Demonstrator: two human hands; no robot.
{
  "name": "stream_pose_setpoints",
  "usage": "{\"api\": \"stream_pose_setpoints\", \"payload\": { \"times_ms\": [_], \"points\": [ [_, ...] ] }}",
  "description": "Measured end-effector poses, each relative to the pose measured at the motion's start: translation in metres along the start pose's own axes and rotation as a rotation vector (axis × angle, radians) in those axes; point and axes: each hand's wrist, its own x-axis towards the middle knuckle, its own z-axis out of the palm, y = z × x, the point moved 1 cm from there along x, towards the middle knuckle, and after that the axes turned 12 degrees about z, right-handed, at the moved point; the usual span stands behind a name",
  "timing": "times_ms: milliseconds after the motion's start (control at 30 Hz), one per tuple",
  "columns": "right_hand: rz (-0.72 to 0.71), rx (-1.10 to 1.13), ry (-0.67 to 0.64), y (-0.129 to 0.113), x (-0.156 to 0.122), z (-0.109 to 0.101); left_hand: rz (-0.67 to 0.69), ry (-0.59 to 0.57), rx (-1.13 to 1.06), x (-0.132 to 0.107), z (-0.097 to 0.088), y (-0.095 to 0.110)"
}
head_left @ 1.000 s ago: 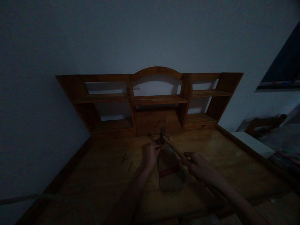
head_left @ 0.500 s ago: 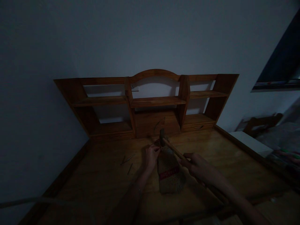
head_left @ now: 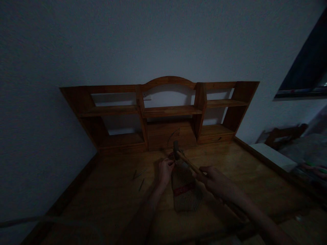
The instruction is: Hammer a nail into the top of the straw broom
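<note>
My right hand (head_left: 212, 178) is wrapped around the wooden handle of a hammer (head_left: 190, 163). The dark hammer head (head_left: 175, 146) is up beside the fingertips of my left hand (head_left: 165, 169). Those fingers are pinched together at the top end of a tan, coarse-textured, pouch-like thing (head_left: 185, 200) with a red band, which lies on the wooden desk (head_left: 102, 204). What the left fingers hold is too small and dark to make out. Several thin, nail-like pieces (head_left: 141, 184) lie on the desk to the left of my left hand.
A wooden shelf unit (head_left: 168, 110) stands along the back of the desk, against the wall. A raised rim (head_left: 263, 154) runs along the desk's right side. Beyond it are a white surface (head_left: 273, 156) and a wooden chair back (head_left: 286, 134). The room is dim.
Almost nothing differs. The hammer head has shifted very slightly to the left and down, while both hands stay in nearly the same place.
</note>
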Motion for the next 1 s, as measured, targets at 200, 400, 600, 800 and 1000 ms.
{"api": "stream_pose_setpoints", "payload": {
  "times_ms": [200,400,600,800,1000],
  "points": [
    [-0.007,-0.042,-0.006,0.0,0.003,0.0,0.005,-0.008,0.003,0.002,-0.001,0.001],
    [0.029,-0.01,-0.028,-0.003,-0.001,-0.002,0.037,0.008,0.002,0.0,-0.003,0.001],
    [0.046,-0.027,-0.052,-0.009,-0.004,-0.004,0.018,-0.002,-0.001,0.0,-0.001,-0.001],
    [0.011,-0.036,-0.025,-0.009,-0.004,-0.005,0.005,-0.007,0.01,0.0,0.0,-0.001],
    [0.025,-0.009,-0.021,-0.007,-0.002,-0.003,-0.028,-0.029,0.008,0.001,-0.003,0.003]
  ]
}}
